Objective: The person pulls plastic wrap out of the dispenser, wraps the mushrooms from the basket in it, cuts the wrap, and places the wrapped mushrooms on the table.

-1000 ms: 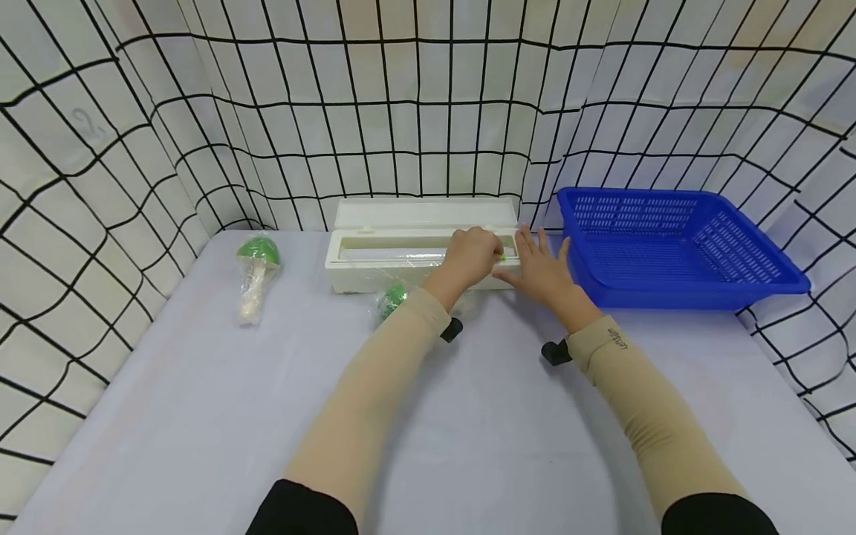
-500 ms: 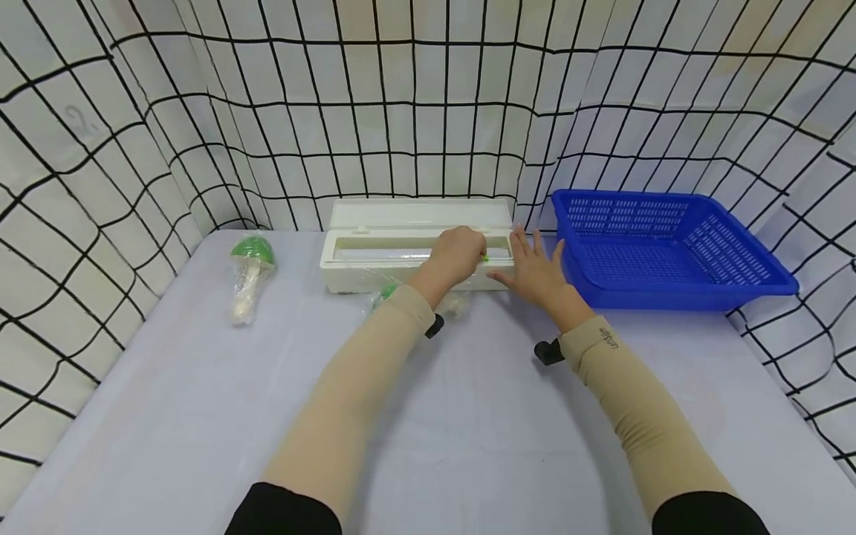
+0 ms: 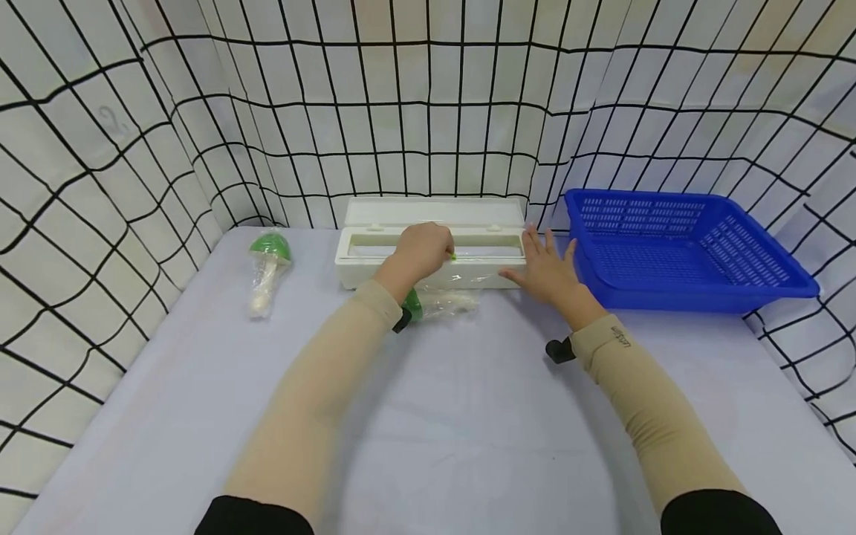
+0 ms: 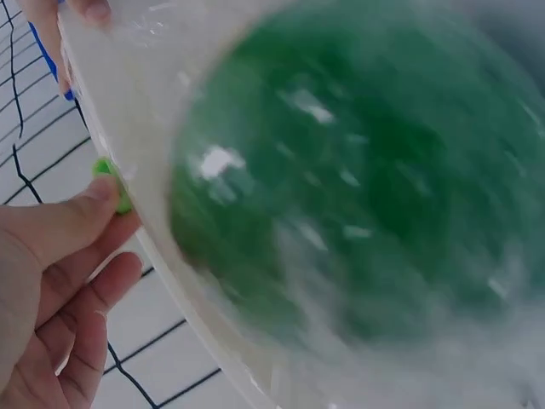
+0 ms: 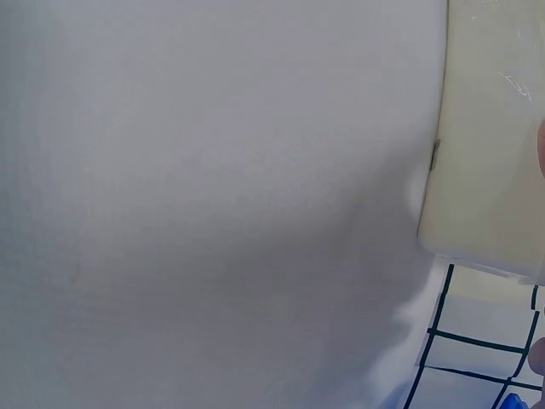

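Observation:
A white cling film dispenser box (image 3: 354,275) stands at the back of the table with its lid (image 3: 435,212) raised. Along its front edge my left hand (image 3: 421,253) pinches a small bright-green slide cutter (image 4: 102,166) between thumb and forefinger. Fingers spread, my right hand (image 3: 551,275) rests on the box's right end. Clear film hangs over the box front, reaching a green-capped mushroom-shaped thing (image 3: 444,302) wrapped in film before it. That green cap (image 4: 358,170) fills much of the left wrist view. In the right wrist view, the box end (image 5: 485,187) shows, with my fingertips barely in frame.
Another film-wrapped, green-capped mushroom shape (image 3: 269,271) lies at the left. A blue plastic basket (image 3: 695,297) stands just right of the box. Black wire mesh (image 3: 461,104) encloses the back and sides of the white-covered table (image 3: 481,416).
My left hand has slid leftward along the box front with the green slide cutter, uncovering more of the wrapped mushroom shape's stem. My right hand has stayed on the box's right end.

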Tool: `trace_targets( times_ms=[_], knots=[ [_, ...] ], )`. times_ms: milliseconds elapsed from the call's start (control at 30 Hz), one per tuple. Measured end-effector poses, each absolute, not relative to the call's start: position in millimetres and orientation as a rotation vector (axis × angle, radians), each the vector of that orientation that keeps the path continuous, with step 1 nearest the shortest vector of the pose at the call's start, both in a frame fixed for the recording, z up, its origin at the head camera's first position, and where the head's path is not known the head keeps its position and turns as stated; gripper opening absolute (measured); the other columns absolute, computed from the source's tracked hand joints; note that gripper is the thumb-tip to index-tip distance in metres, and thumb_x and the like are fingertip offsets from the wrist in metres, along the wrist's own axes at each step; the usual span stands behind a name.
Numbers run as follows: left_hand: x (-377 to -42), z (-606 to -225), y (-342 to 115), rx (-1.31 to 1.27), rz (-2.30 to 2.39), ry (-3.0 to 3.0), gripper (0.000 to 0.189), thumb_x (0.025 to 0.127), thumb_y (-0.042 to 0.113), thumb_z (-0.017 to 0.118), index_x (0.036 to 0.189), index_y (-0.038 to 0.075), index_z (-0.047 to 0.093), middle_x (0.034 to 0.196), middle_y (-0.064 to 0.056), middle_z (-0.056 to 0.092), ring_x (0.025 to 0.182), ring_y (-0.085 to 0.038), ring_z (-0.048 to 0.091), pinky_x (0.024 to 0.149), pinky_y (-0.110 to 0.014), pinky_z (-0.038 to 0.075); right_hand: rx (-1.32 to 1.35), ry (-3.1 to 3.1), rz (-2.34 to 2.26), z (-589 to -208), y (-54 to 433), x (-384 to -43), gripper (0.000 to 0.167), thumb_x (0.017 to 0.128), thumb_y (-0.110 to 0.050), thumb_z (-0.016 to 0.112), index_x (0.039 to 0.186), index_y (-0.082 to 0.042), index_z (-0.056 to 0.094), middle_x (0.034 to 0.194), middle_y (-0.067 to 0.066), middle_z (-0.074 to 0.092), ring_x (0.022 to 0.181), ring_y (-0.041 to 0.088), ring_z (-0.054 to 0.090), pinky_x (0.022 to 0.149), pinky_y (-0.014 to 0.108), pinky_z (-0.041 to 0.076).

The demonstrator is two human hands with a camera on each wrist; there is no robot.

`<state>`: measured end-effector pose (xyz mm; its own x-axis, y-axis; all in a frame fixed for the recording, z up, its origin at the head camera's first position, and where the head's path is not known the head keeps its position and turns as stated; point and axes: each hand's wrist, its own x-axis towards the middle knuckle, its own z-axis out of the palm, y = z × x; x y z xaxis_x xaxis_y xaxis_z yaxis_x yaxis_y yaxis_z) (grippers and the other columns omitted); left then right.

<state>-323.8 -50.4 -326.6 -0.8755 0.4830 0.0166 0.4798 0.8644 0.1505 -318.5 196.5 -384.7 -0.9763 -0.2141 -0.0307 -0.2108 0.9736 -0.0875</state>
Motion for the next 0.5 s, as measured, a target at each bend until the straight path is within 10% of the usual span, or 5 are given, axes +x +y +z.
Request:
trace_targets(
  times_ms=[500],
  knots=[
    [-317,-331,-132,0.696,0.365,3.06,0.017,0.1,0.014,0.069,0.112,0.008,0.079,0.117,-0.009,0.074,0.114,-0.029,0.063,0.097,-0.044,0.051,-0.33,3.089,-0.155,-386,197,-319,0.098,0.102,-0.066,0.044,0.163,-0.002,0.003,0.171,0.016,-0.002,0.154,0.043,-0.002,0.112,0.076,-0.006]
  ],
)
